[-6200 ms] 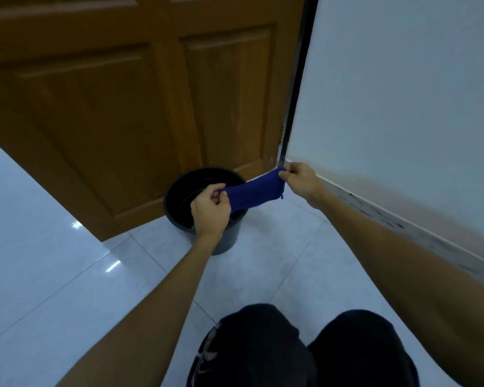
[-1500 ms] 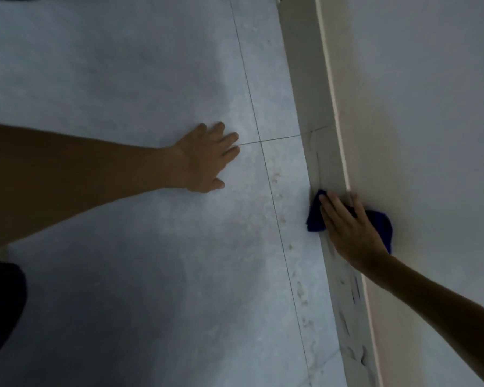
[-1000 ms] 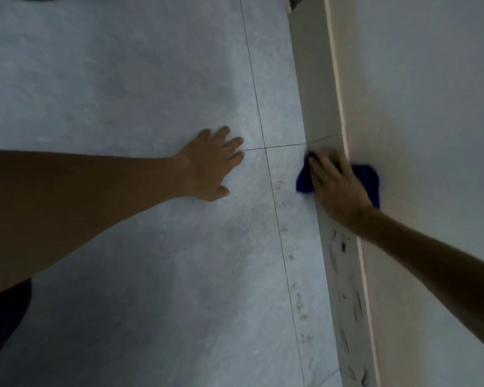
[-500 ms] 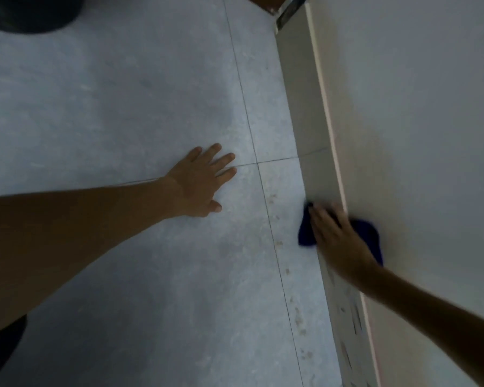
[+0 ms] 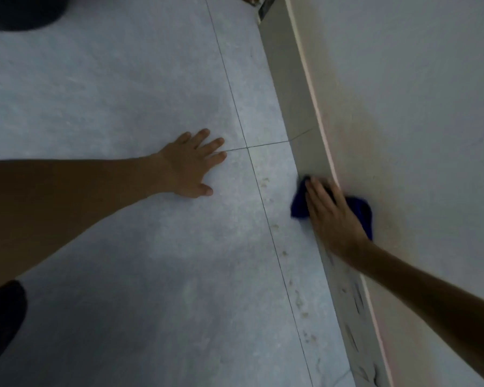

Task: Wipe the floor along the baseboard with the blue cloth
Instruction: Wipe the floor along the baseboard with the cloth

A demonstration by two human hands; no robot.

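The blue cloth (image 5: 299, 206) is bunched against the pale baseboard (image 5: 294, 101), which runs from top centre down to the lower right. My right hand (image 5: 330, 219) lies flat on top of the cloth and presses it onto the baseboard, so most of the cloth is hidden; only its two ends stick out. My left hand (image 5: 190, 166) rests flat on the grey tiled floor (image 5: 123, 93), fingers spread, about a tile's width left of the baseboard. It holds nothing.
A black bucket (image 5: 20, 12) shows partly at the top left corner. The white wall (image 5: 417, 93) fills the right side. Brownish spots dot the floor strip (image 5: 294, 280) beside the baseboard, and dark scuffs mark its lower stretch (image 5: 355, 317). A black-clothed knee (image 5: 0, 322) sits at lower left.
Earlier both hands held the cloth over the bucket. In the last second my right hand has slid the cloth back and forth along the baseboard; my left hand stayed planted on the floor.
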